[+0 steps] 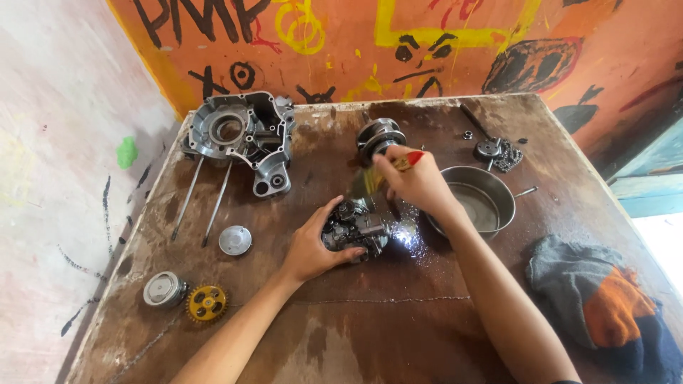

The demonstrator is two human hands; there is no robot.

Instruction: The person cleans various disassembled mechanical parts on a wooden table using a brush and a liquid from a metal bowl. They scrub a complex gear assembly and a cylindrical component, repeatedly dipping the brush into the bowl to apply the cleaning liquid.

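1. The grimy engine part (356, 229) sits mid-table, wet; my left hand (313, 249) cups its near side.
2. My right hand (420, 181) pinches a red-handled brush (380, 174) just above it.
3. A steel bowl (498, 192) lies to the right, and a rag (597, 299) near the table's (398, 334) right edge.
4. Bare wood lies open nearest me, and an orange painted wall (356, 57) stands behind.

The brush (371, 182) in the right hand (420, 183) is a yellow blur, bristles impossible to make out. The left hand (313, 245) covers the near side of the small engine part (359, 226), and both forearms run off the bottom edge. The crumpled cloth (597, 306) is cut at the lower right corner.
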